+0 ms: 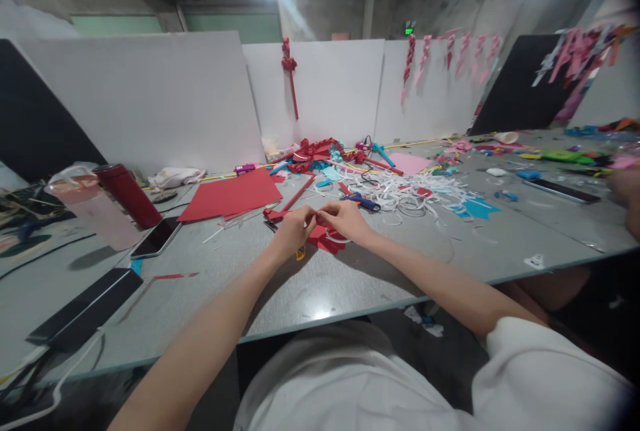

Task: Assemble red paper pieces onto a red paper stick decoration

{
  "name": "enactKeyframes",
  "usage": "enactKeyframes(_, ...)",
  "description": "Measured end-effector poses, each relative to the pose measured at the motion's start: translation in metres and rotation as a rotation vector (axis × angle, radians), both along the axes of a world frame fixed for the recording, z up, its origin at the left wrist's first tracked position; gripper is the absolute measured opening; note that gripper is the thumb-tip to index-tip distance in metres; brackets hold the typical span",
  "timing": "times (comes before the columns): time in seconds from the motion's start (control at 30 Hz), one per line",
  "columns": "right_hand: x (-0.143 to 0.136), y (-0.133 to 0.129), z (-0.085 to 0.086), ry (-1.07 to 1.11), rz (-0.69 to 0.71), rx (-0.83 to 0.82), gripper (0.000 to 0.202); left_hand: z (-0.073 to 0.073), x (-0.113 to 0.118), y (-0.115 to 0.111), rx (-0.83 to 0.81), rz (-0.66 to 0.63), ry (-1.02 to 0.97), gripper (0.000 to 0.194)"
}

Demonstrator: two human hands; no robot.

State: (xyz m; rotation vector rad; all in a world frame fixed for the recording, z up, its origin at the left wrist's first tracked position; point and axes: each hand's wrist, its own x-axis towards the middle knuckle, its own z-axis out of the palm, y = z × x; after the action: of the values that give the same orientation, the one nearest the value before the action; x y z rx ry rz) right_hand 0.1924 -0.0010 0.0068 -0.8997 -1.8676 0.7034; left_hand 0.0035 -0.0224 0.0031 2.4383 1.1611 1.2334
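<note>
Grips nearly closed, a small red piece (317,216) is pinched by left hand (293,230) and right hand (349,219) above red paper (327,240); fine handling seems underway, steadiness required.

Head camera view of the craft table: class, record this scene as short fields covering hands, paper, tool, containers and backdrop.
Left hand: fingertips pinched, close to the right hand
Right hand: fingertips pinched
Between fingertips: small red piece, exact shape unclear
Paper: red sheets; loose white strips
Tool: dark blue, beyond the right hand
Containers: pink bottle beside red bottle
Backdrop: white panels; red decoration hanging
</note>
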Motion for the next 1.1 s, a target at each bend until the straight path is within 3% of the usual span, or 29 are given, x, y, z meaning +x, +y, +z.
enactKeyframes(1.1,0.0061,0.0013,0.0032,-0.133,0.047,0.079,0.019,-0.0005,-0.0014,0.0017,0.067,0.003,0.103,0.009)
